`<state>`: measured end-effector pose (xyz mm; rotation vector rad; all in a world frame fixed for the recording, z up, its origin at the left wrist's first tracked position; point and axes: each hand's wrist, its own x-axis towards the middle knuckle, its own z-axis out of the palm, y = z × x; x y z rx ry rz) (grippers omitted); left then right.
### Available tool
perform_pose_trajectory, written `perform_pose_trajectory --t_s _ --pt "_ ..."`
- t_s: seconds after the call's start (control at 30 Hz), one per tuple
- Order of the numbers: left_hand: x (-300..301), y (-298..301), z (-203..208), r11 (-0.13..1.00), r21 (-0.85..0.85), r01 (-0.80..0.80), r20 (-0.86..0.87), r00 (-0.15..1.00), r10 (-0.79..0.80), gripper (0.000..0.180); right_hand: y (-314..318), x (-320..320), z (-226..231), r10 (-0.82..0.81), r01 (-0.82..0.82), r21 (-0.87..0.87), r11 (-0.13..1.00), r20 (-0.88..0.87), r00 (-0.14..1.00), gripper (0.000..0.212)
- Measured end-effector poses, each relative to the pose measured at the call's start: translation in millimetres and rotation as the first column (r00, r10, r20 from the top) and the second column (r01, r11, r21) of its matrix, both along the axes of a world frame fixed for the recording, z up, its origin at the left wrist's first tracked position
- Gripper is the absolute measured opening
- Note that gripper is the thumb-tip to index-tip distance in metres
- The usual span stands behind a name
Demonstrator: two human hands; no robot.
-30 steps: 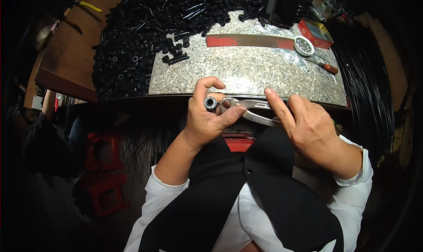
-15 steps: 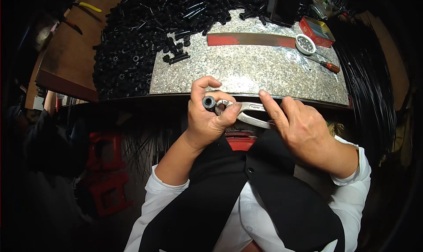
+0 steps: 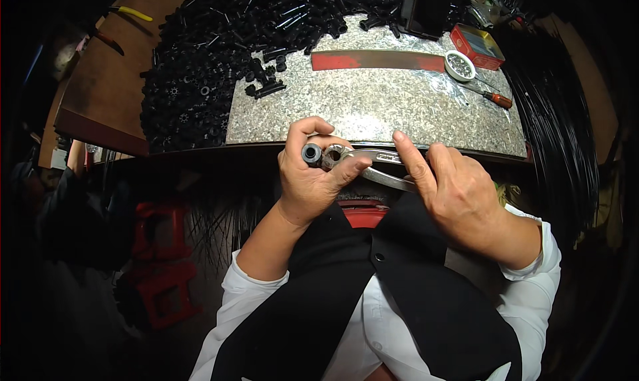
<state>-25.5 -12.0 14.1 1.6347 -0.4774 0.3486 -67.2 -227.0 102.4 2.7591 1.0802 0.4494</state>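
Observation:
My left hand (image 3: 299, 188) is closed around a short black tube (image 3: 311, 154), its round hollow end turned up toward me. Silver metal pliers (image 3: 386, 179) reach across from my right hand (image 3: 459, 191), with their jaws against the side of the tube. The left thumb lies over the pliers near the jaws. My right fingers wrap the handles, while the index finger points forward along the tool. The handle ends are hidden inside the right palm. Both hands are held just in front of the table edge.
Black plastic parts (image 3: 200, 68) heap over the table's far left. On the speckled slab (image 3: 373, 101) lie a red-and-dark flat bar (image 3: 379, 60), a white bowl (image 3: 459, 66) of small metal pieces, a screwdriver (image 3: 498, 100) and a red box (image 3: 477, 46). Black rods (image 3: 559, 128) hang at right.
The black tube and left fingers have shifted slightly left. The pliers have turned a little at the jaws, and the left thumb has moved slightly right along them. The right hand has barely moved.

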Motion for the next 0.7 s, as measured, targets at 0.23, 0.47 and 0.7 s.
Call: perform_pose_trajectory --t_s 0.23,0.47,0.7 --pt "4.2 7.9 11.1 0.979 -0.037 0.198 -0.046 0.979 -0.200 0.039 -0.8 -1.4 -4.3 0.015 -0.015 0.013 1.000 -0.045 0.999 0.061" --pt "1.9 5.3 18.9 0.912 -0.250 0.325 -0.190 0.907 -0.376 0.058 -13.3 8.5 7.3 0.078 0.019 0.232 0.973 -0.404 0.912 0.065" --pt "7.8 51.8 78.8 0.946 -0.322 0.020 0.200 0.979 0.047 0.078 -63.8 48.7 -40.2 -0.155 0.254 0.164 0.953 -0.455 0.877 0.072"
